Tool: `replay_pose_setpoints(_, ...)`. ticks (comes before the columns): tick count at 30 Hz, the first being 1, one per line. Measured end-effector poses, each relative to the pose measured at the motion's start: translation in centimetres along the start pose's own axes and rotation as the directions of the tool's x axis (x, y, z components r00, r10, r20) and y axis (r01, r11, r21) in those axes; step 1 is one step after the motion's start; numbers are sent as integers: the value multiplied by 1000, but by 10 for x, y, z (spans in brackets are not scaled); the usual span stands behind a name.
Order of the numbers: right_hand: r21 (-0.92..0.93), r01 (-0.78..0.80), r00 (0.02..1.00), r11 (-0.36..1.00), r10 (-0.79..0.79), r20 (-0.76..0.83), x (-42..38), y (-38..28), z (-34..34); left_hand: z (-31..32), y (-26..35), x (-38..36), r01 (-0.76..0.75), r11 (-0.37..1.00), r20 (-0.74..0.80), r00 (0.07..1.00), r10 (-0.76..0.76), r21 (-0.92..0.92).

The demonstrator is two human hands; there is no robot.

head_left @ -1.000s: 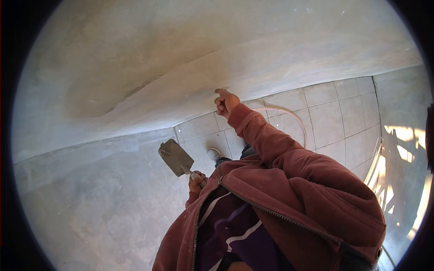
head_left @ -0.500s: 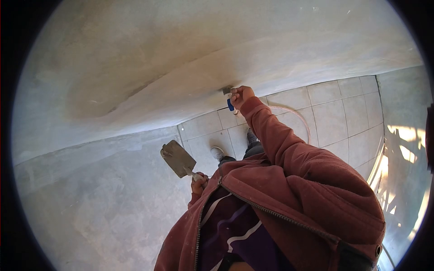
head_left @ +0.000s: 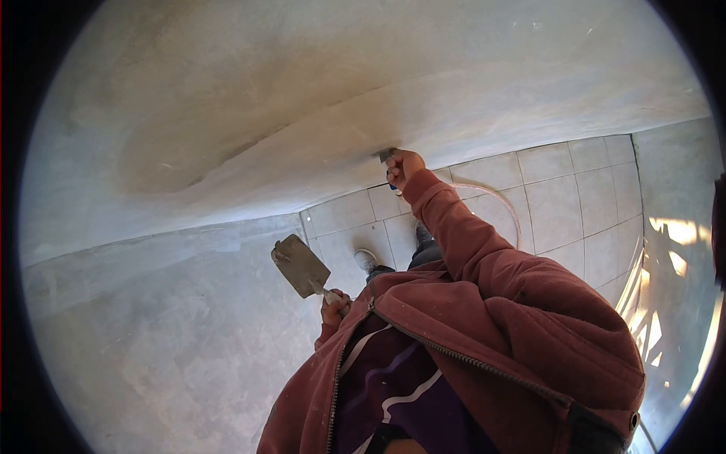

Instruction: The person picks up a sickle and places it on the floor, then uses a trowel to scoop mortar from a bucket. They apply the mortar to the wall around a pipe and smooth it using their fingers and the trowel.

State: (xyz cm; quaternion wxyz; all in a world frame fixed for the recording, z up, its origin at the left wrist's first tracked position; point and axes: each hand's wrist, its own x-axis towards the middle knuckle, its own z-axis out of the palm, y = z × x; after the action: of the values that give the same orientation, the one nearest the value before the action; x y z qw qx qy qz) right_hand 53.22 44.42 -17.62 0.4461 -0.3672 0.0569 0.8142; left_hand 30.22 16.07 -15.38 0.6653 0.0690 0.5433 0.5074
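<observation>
My left hand [head_left: 334, 306] is closed round the handle of a trowel [head_left: 301, 265], whose broad grey blade points up and to the left, with a lump of material near its far edge. My right hand [head_left: 405, 168], at the end of an outstretched arm, pinches a small scraper [head_left: 385, 156] against the lower part of the plastered wall [head_left: 302, 144]. Dark, damp-looking patches and a curved ridge mark this wall. Something blue, mostly hidden, shows just below my right hand.
Grey floor tiles [head_left: 552, 197] run along the foot of the wall, with a pale hose [head_left: 508, 203] curving over them. My shoe [head_left: 366, 259] stands on the tiles. Another plastered wall [head_left: 174, 333] rises at the left, and sunlight falls on the right wall [head_left: 681, 174].
My right hand and the scraper have shifted slightly down the view, now covering more of the blue thing. The trowel in my left hand has hardly moved.
</observation>
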Motion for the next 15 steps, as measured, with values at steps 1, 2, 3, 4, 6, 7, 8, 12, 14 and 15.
replay_pose_setpoints(1, -1, 3, 1000, 1000, -3, 0, -2, 4, 6, -1, 0, 0, 6, 1000, 5, 1000, -6, 0)
replay_pose_setpoints(2, -160, 35, 999, 987, -41, -33, -3, 8, 13, -1, 1, 1, 7, 1000, 10, 1000, -7, 0)
replay_pose_setpoints(3, -315, 61, 995, 947, -84, -61, -5, 12, 18, -1, 1, 1, 14, 1000, 6, 1000, -14, -20)
replay_pose_setpoints(4, -543, 126, 985, 830, -170, -32, -9, 19, 22, -2, 2, 1, 23, 999, 2, 1000, -23, -38)
replay_pose_setpoints(6, -530, 157, 985, 833, -174, 17, -29, 23, 27, 5, 5, 0, 29, 999, -2, 1000, -29, -28)
replay_pose_setpoints(7, -521, 182, 983, 834, -173, 67, -32, 27, 27, 3, 5, 1, 34, 999, -10, 999, -34, -25)
replay_pose_setpoints(8, -519, 185, 982, 835, -175, 68, -32, 24, 23, 5, 4, 0, 32, 999, -8, 999, -33, -22)
replay_pose_setpoints(12, -107, 29, 980, 994, -49, -193, -6, 7, -8, -9, 2, 6, -3, 999, 3, 1000, 3, 43)
replay_pose_setpoints(14, 183, -133, 989, 974, 142, -38, 8, 1, -25, -19, -2, 9, 17, 998, 2, 1000, -18, 63)
replay_pose_setpoints(15, 187, -134, 989, 973, 145, -42, 15, 1, -28, -21, -3, 10, 22, 999, -2, 1000, -22, 38)
